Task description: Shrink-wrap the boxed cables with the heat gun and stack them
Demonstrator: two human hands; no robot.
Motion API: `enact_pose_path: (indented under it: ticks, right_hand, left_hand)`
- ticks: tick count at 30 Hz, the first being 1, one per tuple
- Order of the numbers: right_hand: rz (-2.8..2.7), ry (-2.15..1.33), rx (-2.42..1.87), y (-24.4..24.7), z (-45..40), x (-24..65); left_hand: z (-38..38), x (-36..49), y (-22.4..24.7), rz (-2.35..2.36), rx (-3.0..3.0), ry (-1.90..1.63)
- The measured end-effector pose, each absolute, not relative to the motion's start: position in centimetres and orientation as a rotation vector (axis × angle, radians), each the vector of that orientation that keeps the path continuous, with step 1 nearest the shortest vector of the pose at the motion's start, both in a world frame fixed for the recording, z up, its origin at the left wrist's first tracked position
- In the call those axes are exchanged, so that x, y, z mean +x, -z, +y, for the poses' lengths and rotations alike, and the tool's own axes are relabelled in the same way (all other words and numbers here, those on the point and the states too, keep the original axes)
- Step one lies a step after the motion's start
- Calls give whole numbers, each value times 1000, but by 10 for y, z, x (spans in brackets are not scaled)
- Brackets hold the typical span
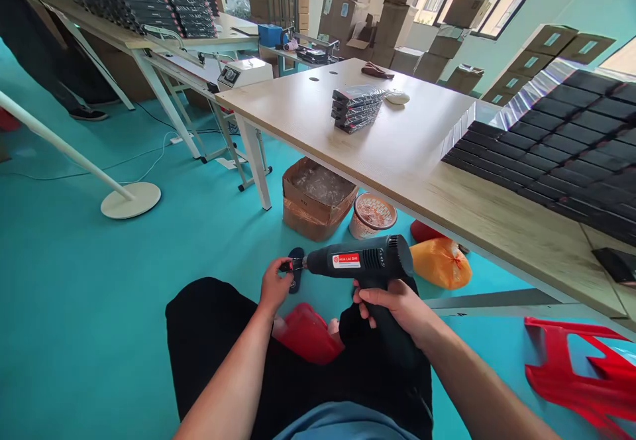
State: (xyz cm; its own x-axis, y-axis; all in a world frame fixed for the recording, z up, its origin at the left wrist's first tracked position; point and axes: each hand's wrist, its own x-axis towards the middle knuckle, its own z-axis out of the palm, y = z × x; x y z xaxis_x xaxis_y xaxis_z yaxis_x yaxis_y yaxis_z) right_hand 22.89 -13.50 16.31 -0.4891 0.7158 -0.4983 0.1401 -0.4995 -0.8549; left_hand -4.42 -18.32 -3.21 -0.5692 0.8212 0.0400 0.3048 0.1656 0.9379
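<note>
My right hand [392, 304] is wrapped round the handle of a dark heat gun [368, 259] with a red and white label. The gun lies level above my lap, its metal nozzle pointing left. At the nozzle's tip my left hand [276, 284] pinches a small black item [288, 266] with a bit of red on it; its details are too small to tell. Up on the wooden table [397, 142] stands a small stack of black film-wrapped boxes [356, 107], with a white rounded object [397, 97] beside it.
Many wrapped black boxes [561, 138] cover the table's right part. Beneath its edge are an open carton [318, 198], a wastebasket [372, 215] and an orange bag [440, 263]. A red plastic stool [571, 374] lies at the lower right. A person's legs [44, 62] show at the upper left.
</note>
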Motion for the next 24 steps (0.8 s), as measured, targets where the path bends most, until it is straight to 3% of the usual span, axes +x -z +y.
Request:
enact_pose_path:
  ticks: [18,24]
  right_hand:
    - [-1262,-1962,-1366,-167,-143,205]
    - [-1369,-2139,-1243,-166,-148,201]
  left_hand:
    - [-184,-50,43,2001,1095,-1323]
    - [-181,-49,45,1986,1153,-1332]
